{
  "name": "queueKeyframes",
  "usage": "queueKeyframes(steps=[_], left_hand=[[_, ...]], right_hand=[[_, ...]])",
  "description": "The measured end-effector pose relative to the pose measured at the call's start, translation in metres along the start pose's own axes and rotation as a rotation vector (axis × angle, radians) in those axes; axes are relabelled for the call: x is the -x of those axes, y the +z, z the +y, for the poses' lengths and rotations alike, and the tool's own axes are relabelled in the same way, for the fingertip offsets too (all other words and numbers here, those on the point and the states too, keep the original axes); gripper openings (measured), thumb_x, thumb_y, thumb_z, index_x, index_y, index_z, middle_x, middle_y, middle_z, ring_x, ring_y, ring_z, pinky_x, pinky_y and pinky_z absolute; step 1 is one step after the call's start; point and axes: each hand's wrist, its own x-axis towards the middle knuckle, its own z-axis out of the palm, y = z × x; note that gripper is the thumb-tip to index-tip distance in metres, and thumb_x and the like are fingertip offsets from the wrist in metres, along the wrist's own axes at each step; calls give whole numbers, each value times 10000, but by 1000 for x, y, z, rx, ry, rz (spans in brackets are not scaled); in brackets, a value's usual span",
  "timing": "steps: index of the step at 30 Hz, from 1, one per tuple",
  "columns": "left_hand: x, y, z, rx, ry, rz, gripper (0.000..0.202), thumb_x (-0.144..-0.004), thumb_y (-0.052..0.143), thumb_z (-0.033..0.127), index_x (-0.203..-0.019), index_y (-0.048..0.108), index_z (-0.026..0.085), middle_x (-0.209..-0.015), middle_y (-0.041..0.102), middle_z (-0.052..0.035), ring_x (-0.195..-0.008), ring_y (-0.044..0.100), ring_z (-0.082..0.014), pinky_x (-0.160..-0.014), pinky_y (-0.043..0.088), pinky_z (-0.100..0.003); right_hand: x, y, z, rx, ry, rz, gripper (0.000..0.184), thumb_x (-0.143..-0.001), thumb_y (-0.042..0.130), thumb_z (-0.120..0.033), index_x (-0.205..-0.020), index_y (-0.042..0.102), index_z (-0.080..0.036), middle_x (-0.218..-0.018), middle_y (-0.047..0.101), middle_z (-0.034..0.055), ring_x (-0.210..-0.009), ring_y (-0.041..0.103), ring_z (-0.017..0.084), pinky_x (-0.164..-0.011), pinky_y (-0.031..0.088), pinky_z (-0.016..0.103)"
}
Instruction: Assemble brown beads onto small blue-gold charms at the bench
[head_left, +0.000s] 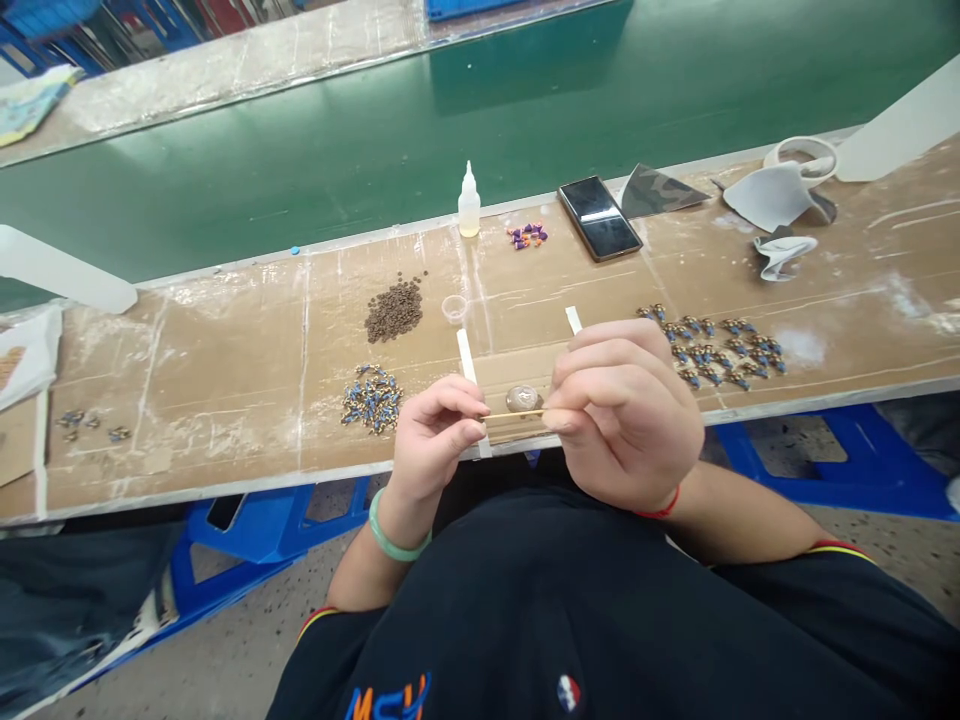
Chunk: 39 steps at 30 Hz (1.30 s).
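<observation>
My left hand [433, 440] and my right hand [622, 415] are both closed in a pinch at the near edge of the workbench [225, 400]. Between them runs a thin wooden stick [517, 413], each hand gripping one end. Just behind the stick a small grey blob [522, 398] lies on a cardboard pad [517, 375]. A pile of small blue-and-gold parts [372, 398] lies left of my left hand. A wider spread of the same parts [712, 345] lies to the right of my right hand.
A heap of brown beads [394, 310], a small clear cup [454, 308], a squeeze bottle [469, 203], purple-orange bits [528, 236] and a phone [599, 217] sit further back. White cloth and tape [787, 190] lie at the right. A green conveyor belt [375, 130] runs behind.
</observation>
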Motion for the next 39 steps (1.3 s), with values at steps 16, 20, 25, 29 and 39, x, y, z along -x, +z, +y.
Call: queueKeyframes(steps=[16, 20, 25, 29, 39], left_hand=[[1, 6, 2, -61, 74, 8, 170, -742, 873, 399, -744, 787, 252, -709, 648, -6, -670, 597, -129, -624, 478, -257], [0, 9, 3, 20, 16, 4, 200, -711, 887, 414, -707, 774, 249, -647, 584, 12, -602, 529, -110, -596, 464, -256], [0, 10, 2, 118, 1, -37, 137, -728, 883, 370, -761, 792, 272, -628, 533, 32, -596, 500, -95, -675, 504, -272], [0, 11, 6, 142, -24, -62, 142, -760, 860, 373, -764, 773, 261, -660, 523, 25, -616, 497, -103, -675, 500, -287], [-3, 14, 8, 152, -94, -24, 307, -713, 880, 438, -654, 679, 212, -618, 438, 44, -550, 370, -80, -608, 447, -282]], right_hand=[[-3, -10, 1, -26, -49, -130, 210, -1042, 579, -325, -864, 625, -223, -761, 684, 14, -771, 631, 180, -746, 528, 362], [-3, -11, 0, -67, -25, -85, 242, -1055, 547, -349, -866, 633, -228, -744, 670, 3, -718, 613, 170, -729, 517, 375], [0, -10, -1, -93, 56, 47, 216, -1056, 537, -351, -896, 627, -236, -731, 637, -1, -714, 588, 174, -723, 494, 375], [4, -9, 1, -90, 95, 77, 214, -1047, 547, -339, -887, 652, -244, -747, 633, 0, -719, 596, 183, -764, 499, 396], [4, -13, 9, -99, 128, 67, 251, -1040, 570, -360, -839, 650, -231, -709, 614, -7, -702, 587, 173, -757, 492, 384]])
